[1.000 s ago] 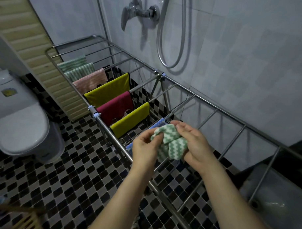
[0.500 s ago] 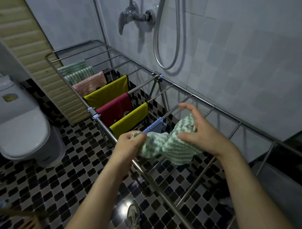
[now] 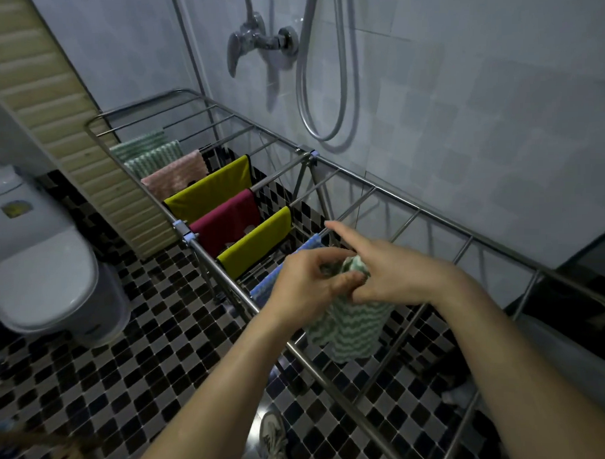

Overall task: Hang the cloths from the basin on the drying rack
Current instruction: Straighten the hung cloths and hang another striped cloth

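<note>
Green cloth (image 3: 349, 330) lower, over checkered bathroom floor (image 3: 127, 372)

The room is dim, with a cold bluish cast, and no lamp is in view. The brightest spot is a soft glare on the glossy floor tiles (image 3: 266, 397) at 6 o'clock. At 12 o'clock the mixer tap (image 3: 260, 42) and shower hose (image 3: 323, 91) cast soft grey shadows to their right and below, so the light reaches them from the upper left. The 4 o'clock corner sinks almost to black. Motion blur smears the left hand (image 3: 306, 287), the right hand (image 3: 395, 270) and the top of the green striped cloth (image 3: 352, 330) at the centre. The toilet (image 3: 38, 273) at 9 o'clock is soft, and a brown shape (image 3: 45, 454) at 7 o'clock is pure smear. The wide lens bows the drying rack (image 3: 430, 211) rails and tilts the slatted door (image 3: 50, 111) at 10 o'clock.
</note>
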Tool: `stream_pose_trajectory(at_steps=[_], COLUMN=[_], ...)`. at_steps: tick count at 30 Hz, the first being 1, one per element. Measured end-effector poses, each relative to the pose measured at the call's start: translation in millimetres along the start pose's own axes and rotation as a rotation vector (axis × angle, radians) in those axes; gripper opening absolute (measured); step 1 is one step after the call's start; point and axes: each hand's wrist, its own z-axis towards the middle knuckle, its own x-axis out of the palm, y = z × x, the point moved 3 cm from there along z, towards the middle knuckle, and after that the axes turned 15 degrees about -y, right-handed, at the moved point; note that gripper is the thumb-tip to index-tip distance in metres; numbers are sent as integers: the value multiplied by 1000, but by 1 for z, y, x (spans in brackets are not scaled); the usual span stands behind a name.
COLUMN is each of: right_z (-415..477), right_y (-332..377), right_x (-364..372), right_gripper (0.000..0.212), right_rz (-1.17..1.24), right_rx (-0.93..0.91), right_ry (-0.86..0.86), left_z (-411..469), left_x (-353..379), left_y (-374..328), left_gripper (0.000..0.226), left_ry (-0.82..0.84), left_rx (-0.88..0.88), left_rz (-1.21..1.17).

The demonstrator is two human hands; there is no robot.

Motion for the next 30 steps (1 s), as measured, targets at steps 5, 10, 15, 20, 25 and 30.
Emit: stream_pose_trajectory(at_steps=[5,10,15,20,25,30], right_z=[-5,-10,-13,-22,-34,-39], right_y=[-16,-36,-61,-72,-87,-90], right_x=[-14,-26,-27,-14,-14,-30], right_gripper=[48,7,21,20,22,26], right_rz=[157,324,258,713,847,847], right_rx=[49,138,176,286,326,325], right_ry=[-76,-197,-261,-173,-275,-419], left_z=[0,-4,-8,-9,-15,-31], left_x=[-19,-31,-36,-28,-31,-33], left_y=[5,7,6,-4,-4,5], left_gripper=[13,17,4,8,11,7], left_ry=[-120,-183,-189,-141,-27,136], left_rx=[-137,-278,-241,-179,-206,-340], left_rz=[-195,-294,-229,-178,-187,-389])
